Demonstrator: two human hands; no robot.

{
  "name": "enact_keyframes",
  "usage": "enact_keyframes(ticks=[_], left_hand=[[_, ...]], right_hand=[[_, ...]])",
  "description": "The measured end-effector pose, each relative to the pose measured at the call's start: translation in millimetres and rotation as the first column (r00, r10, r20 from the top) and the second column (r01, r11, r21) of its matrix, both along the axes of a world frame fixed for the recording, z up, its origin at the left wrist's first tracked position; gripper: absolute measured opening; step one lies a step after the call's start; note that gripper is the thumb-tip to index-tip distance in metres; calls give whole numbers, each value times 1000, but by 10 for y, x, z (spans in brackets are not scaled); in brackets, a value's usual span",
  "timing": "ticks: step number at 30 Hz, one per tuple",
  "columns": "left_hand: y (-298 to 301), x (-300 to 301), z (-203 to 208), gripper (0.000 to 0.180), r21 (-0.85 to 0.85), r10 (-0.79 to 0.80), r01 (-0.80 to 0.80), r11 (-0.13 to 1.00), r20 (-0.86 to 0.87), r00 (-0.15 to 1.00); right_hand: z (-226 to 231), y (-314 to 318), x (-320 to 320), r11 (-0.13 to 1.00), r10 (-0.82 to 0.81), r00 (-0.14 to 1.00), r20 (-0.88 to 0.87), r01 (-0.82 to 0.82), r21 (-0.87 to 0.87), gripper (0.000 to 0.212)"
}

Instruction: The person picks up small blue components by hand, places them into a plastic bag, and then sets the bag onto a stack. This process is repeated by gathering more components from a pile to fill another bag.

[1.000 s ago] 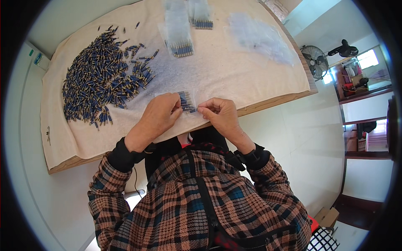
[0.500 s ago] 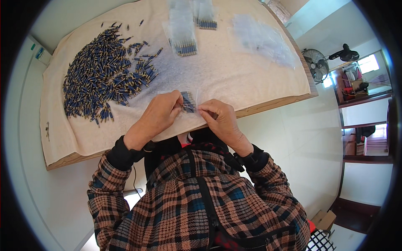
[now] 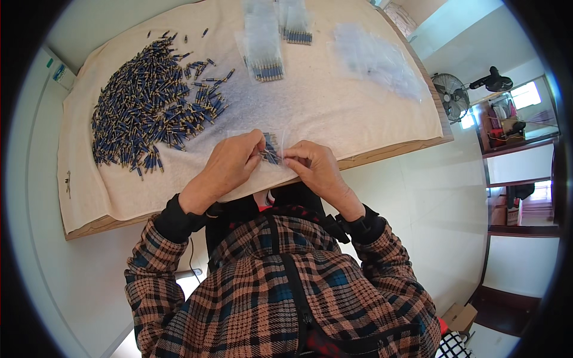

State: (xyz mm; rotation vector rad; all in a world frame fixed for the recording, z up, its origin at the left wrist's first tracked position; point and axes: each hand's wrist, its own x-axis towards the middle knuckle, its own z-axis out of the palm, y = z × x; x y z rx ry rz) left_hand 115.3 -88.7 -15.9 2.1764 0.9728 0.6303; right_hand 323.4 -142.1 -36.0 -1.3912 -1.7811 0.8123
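Near the table's front edge lies a clear plastic bag [image 3: 280, 138] with several small blue rods [image 3: 270, 145] inside it, slim and gold-coloured at the ends. My right hand [image 3: 317, 169] pinches the bag's right side between thumb and fingertips. On the other side, my left hand [image 3: 231, 161] is closed, with thumb and forefinger together beside the blue rods. Whether it grips a rod or only the plastic is hidden. To the left spreads a large heap of the same loose blue rods [image 3: 140, 113].
Filled clear bags [image 3: 262, 53] overlap at the far middle, with another filled bag group [image 3: 296, 33] beside them. A stack of flat clear bags [image 3: 376, 59] lies at the far right. A cream cloth [image 3: 334, 119] covers the wooden table [image 3: 394, 146]. Beyond it stands a fan [image 3: 450, 95].
Both hands stay at the bag and have shifted only slightly. The blue rods between them lie at a somewhat different angle. The whole view has moved a little.
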Motion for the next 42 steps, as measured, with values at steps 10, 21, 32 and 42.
enact_keyframes(ticks=[10, 21, 32, 42], left_hand=[[9, -15, -31, 17, 19, -12, 11, 1000, 21, 1000], [14, -33, -73, 13, 26, -22, 21, 999, 57, 998], [2, 53, -48, 5, 93, 32, -26, 995, -67, 997], [-11, 25, -64, 10, 85, 61, -62, 994, 15, 998]], right_hand=[[69, 7, -56, 998, -38, 996, 87, 42, -52, 15], [20, -2, -128, 983, -124, 975, 186, 95, 154, 11], [42, 23, -194, 975, -219, 972, 88, 221, -9, 11], [93, 104, -30, 995, -50, 983, 179, 33, 96, 11]])
